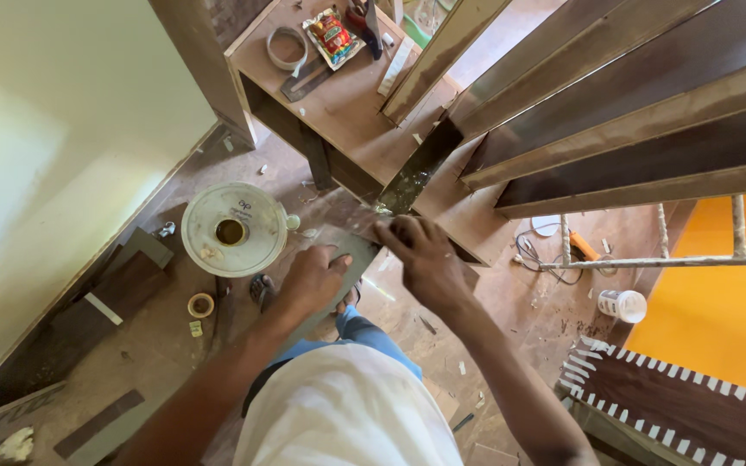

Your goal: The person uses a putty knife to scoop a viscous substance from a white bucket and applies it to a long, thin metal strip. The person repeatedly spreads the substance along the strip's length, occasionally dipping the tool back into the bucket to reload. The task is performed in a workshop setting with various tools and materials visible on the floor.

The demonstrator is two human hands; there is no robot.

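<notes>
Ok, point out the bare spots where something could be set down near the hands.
Free: the middle of the wooden bench top, between the tape roll and the slanted boards. Crowded: the bench's far end with the snack packet, and the floor by the left hand around the white bucket.

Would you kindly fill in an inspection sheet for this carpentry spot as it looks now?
Surface: dusty brown floor with wood scraps.
Job's things: flat grey-brown board, left hand pressing on it, right hand at its upper edge.
Clutter: white bucket lid, small tape roll, white jar; tape ring and snack packet on the wooden bench.
Fingers: bare, both on the board.
Cables: white cord on the floor.
Surroundings: cream wall, leaning planks, orange surface.
</notes>
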